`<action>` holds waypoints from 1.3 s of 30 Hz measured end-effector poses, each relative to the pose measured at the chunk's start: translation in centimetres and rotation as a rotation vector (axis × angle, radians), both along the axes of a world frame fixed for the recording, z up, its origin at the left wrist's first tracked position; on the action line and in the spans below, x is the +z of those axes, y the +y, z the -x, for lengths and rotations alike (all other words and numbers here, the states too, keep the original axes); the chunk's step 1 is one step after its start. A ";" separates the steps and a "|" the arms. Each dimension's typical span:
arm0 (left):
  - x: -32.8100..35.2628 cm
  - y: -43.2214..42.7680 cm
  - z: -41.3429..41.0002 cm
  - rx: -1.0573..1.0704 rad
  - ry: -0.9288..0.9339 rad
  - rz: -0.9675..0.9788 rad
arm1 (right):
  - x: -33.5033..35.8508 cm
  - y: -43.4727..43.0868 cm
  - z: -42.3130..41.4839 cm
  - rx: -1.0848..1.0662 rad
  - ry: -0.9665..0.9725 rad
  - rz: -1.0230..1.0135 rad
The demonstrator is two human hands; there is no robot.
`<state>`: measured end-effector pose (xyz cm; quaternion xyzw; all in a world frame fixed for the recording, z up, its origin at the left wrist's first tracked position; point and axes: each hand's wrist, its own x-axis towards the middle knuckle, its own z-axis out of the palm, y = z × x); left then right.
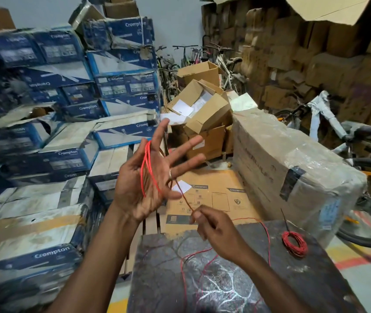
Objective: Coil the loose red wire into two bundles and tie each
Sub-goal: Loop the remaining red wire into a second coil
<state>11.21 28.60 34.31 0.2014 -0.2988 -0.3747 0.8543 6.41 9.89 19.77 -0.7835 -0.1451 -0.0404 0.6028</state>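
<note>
Since the left hand [152, 177] serves as a spool, its fingers splay straight, red wire [145, 168] looped round the palm; the right hand [216, 229] pinches the trailing strand taut. One wound coil [294, 243] rests on the dark table [225, 290].

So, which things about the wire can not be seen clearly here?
- Head view: how many turns of red wire lie round the left hand; strands overlap and blur.
- Head view: where the wire ends on the dark table; the bottom edge cuts it off.
- Head view: whether the coiled bundle is tied; too small.
- Head view: the wire inside the right hand; fingers hide it.
</note>
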 end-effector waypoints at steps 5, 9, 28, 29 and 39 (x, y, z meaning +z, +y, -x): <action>0.9 -0.2 -1.6 0.487 0.044 -0.226 | -3.4 1.5 3.6 0.109 0.221 -0.092; 1.2 0.0 -2.2 0.798 -0.243 -0.695 | -3.7 0.9 4.8 0.109 0.239 -0.078; -1.1 2.5 3.7 -0.497 -0.149 -0.379 | 8.9 0.1 -0.9 0.058 -0.090 -0.175; -1.0 2.1 4.0 -0.477 -0.162 -0.326 | 8.4 0.9 -0.6 0.102 -0.055 -0.177; 1.7 2.0 4.4 -0.072 -0.202 0.000 | 1.7 4.0 3.1 0.284 0.148 -0.185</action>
